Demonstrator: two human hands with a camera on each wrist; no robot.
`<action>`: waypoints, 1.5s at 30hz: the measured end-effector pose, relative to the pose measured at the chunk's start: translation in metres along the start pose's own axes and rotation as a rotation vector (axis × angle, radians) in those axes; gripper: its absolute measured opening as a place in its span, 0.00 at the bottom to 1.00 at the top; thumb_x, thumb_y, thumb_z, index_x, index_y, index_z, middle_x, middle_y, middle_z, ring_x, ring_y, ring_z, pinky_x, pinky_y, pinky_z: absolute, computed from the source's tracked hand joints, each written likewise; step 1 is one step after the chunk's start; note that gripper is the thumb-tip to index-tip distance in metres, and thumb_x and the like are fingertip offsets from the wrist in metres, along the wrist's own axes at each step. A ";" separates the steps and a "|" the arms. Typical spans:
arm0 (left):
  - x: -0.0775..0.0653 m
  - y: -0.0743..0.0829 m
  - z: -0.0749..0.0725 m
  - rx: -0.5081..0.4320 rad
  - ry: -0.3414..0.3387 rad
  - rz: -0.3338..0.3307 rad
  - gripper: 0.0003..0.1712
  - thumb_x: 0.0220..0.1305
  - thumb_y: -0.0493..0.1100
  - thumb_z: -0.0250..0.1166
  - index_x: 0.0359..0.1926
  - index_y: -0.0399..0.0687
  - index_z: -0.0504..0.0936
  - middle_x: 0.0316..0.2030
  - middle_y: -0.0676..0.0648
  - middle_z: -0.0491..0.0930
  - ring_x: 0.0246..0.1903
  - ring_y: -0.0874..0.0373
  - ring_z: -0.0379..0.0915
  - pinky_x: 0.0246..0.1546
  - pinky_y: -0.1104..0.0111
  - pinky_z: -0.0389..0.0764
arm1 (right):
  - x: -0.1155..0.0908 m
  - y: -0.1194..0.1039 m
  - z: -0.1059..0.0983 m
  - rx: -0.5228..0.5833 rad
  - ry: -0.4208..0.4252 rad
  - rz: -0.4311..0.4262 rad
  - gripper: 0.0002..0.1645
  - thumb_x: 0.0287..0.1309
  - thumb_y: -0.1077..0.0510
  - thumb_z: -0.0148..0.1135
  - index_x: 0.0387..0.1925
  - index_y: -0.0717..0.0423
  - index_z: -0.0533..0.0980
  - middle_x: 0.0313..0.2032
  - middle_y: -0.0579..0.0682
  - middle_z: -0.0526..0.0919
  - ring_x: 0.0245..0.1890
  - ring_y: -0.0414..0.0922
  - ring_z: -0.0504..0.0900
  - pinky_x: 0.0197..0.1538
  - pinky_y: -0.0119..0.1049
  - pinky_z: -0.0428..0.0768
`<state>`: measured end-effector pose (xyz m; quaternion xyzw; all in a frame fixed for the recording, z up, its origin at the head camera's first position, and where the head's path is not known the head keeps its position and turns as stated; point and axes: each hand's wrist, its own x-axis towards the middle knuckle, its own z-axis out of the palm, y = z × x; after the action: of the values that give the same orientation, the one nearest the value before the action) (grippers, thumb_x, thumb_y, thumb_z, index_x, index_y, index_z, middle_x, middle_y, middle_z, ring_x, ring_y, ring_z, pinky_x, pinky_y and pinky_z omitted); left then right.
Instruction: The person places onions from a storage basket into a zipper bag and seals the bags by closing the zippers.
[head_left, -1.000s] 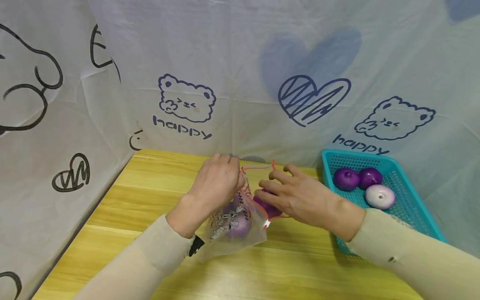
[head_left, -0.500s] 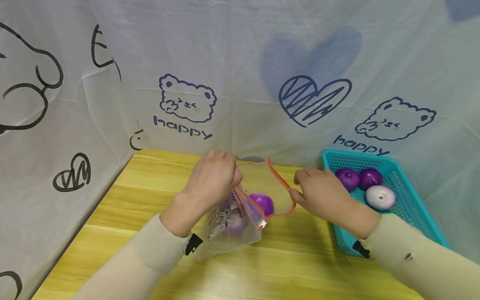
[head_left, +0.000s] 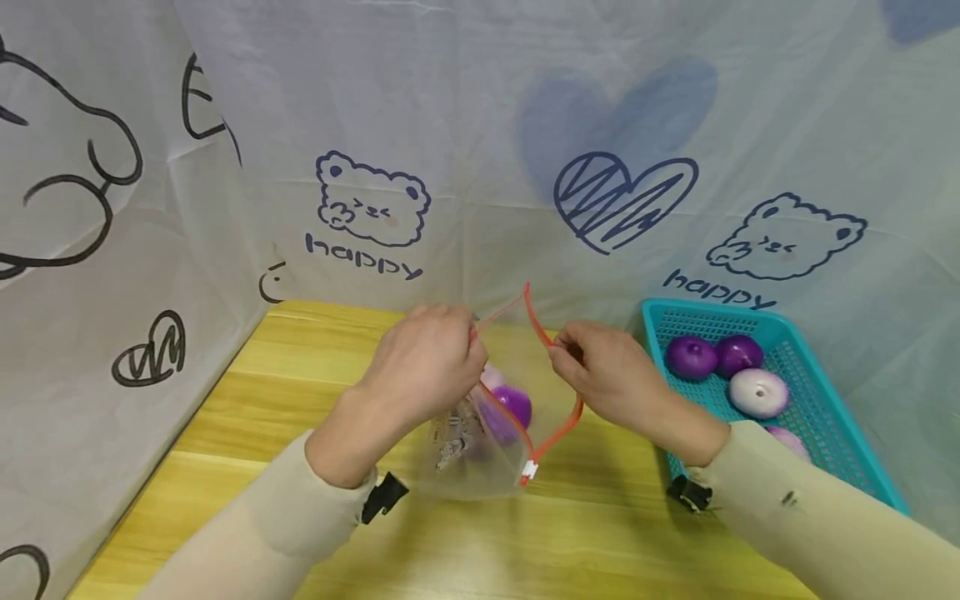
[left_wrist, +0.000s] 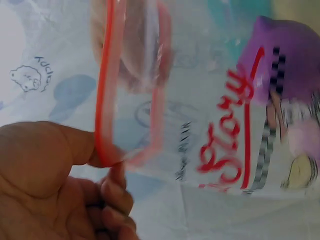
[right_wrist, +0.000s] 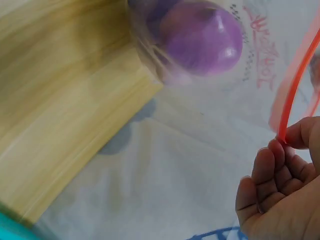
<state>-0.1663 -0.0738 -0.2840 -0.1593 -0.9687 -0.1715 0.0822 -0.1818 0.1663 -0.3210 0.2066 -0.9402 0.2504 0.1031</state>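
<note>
Between both hands hangs a clear zip bag (head_left: 476, 479) with a red-orange zip edge, a white slider and printed red lettering (left_wrist: 225, 145). Its mouth is spread apart. My left hand (head_left: 423, 358) pinches one side of the zip edge between thumb and fingertip, as the left wrist view shows. The opposite side is pinched by my right hand (head_left: 615, 375), its other fingers loosely curled. Inside the bag sit a purple onion (head_left: 513, 408) and a paler one (head_left: 491, 377), partly hidden by the left hand and the print.
A turquoise basket (head_left: 840, 400) stands on the right of the wooden table (head_left: 300, 375). It holds two dark purple onions (head_left: 692, 358), a white-and-purple one (head_left: 759, 393) and a pinkish one (head_left: 787, 442) half hidden by the sleeve. A printed cloth (head_left: 480, 108) hangs behind.
My right hand let go of a purple onion inside the bag, drew back and took hold of the zip edge. Both hands have since raised the bag a little, and the onions shifted lower inside.
</note>
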 end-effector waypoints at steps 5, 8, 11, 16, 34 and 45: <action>-0.002 0.004 -0.011 -0.063 0.062 -0.078 0.13 0.66 0.44 0.56 0.23 0.52 0.69 0.24 0.49 0.71 0.28 0.51 0.69 0.24 0.59 0.70 | 0.002 -0.009 0.003 0.027 0.130 -0.038 0.09 0.71 0.58 0.60 0.30 0.52 0.77 0.26 0.47 0.78 0.25 0.44 0.74 0.32 0.39 0.74; -0.003 0.003 -0.015 -0.067 0.069 -0.106 0.12 0.63 0.43 0.56 0.23 0.52 0.67 0.24 0.50 0.68 0.27 0.51 0.67 0.24 0.60 0.67 | 0.004 -0.012 0.003 0.041 0.154 -0.041 0.10 0.70 0.59 0.59 0.30 0.52 0.76 0.27 0.48 0.77 0.27 0.44 0.74 0.33 0.39 0.73; -0.003 0.002 -0.016 -0.062 0.054 -0.118 0.11 0.63 0.43 0.55 0.23 0.51 0.67 0.24 0.49 0.68 0.29 0.50 0.68 0.26 0.59 0.68 | 0.006 -0.013 0.002 0.036 0.147 -0.039 0.10 0.70 0.59 0.58 0.29 0.53 0.76 0.27 0.48 0.77 0.27 0.45 0.74 0.33 0.40 0.73; 0.001 -0.004 -0.008 0.033 0.071 -0.073 0.12 0.65 0.42 0.56 0.23 0.50 0.70 0.25 0.48 0.73 0.32 0.47 0.73 0.30 0.54 0.76 | 0.011 -0.010 0.004 0.000 0.103 -0.004 0.10 0.68 0.59 0.57 0.29 0.53 0.76 0.26 0.49 0.77 0.26 0.47 0.74 0.32 0.40 0.73; 0.014 -0.022 0.037 0.372 0.307 0.344 0.12 0.60 0.40 0.69 0.25 0.44 0.74 0.23 0.48 0.70 0.26 0.53 0.65 0.25 0.64 0.69 | 0.018 0.035 0.016 -0.285 0.134 0.035 0.11 0.57 0.59 0.57 0.21 0.51 0.71 0.20 0.49 0.73 0.22 0.51 0.74 0.27 0.46 0.72; 0.017 -0.021 0.051 0.349 0.364 0.387 0.12 0.62 0.40 0.68 0.27 0.44 0.74 0.23 0.49 0.70 0.26 0.53 0.64 0.25 0.65 0.65 | 0.007 0.043 0.022 -0.345 0.191 -0.100 0.07 0.55 0.60 0.60 0.23 0.54 0.73 0.21 0.49 0.75 0.24 0.53 0.75 0.30 0.49 0.73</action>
<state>-0.1943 -0.0694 -0.3337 -0.2909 -0.9046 -0.0096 0.3115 -0.2094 0.1866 -0.3560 0.2079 -0.9436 0.0987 0.2379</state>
